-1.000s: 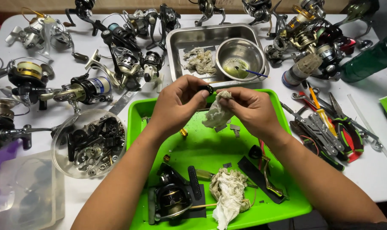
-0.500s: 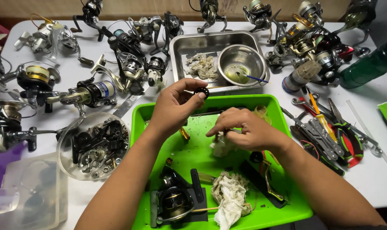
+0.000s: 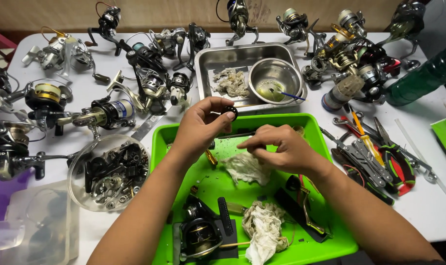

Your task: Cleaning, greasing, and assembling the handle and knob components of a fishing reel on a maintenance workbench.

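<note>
Nearest the camera, on the bright green plastic tray (image 3: pixel 326 235), a partly stripped black fishing reel body (image 3: pixel 199 234) sits beside a crumpled, stained white rag (image 3: pixel 263 226), with a black crank handle (image 3: pixel 306 208) lying to the right.

Just beyond, the right hand (image 3: pixel 281 147) hovers low over a second wad of greyish tissue (image 3: pixel 246 168) in the middle of the tray; its fingers (image 3: pixel 252 144) are drawn together, pointing left, either just touching the tissue or holding something too small to make out.

The left hand (image 3: pixel 201 128) is raised above the tray's far edge, thumb and forefinger pinched on a small black ring-shaped part (image 3: pixel 229 112), the other fingers curled under it.

The step in hand looks like cleaning a small reel part: the ring is held up and the wiping tissue is down on the tray. The next move appears to call for bringing ring and tissue together while keeping a firm pinch, since so small a piece could drop among the clutter.

To the left stands a clear round bowl of dark reel parts (image 3: pixel 112 172). Farther back, a rectangular steel pan (image 3: pixel 208 64) holds a round steel bowl (image 3: pixel 274 81) with yellowish liquid. Pliers and hand tools (image 3: pixel 375 157) lie to the right on the white worktop (image 3: pixel 424 206), and many spinning reels (image 3: pixel 149 83) crowd its far side.
</note>
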